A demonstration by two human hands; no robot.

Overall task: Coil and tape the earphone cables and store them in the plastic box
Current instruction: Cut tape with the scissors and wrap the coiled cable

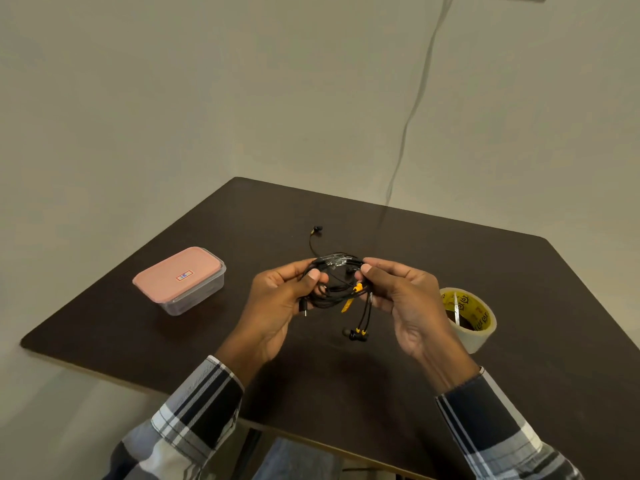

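Both hands are gripping the coiled earphone cables (337, 284) above the table (485, 258).
Left hand (287, 299) and right hand (398, 292) are pinching the glossy black loops; fingertips are hiding behind them, clear tape glinting on top, pink-lidded plastic box (180, 280) sitting closed at left.

A dark brown table (450, 258) by a pale wall (207, 81); a thin wire (420, 88) hangs down it

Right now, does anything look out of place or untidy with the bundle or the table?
Mostly fine. Both hands, left hand and right hand, hold the taped earphone coil, but several ends dangle loose: earbuds hang below and one sticks up behind. The box has its lid on. The tape roll sits upright.
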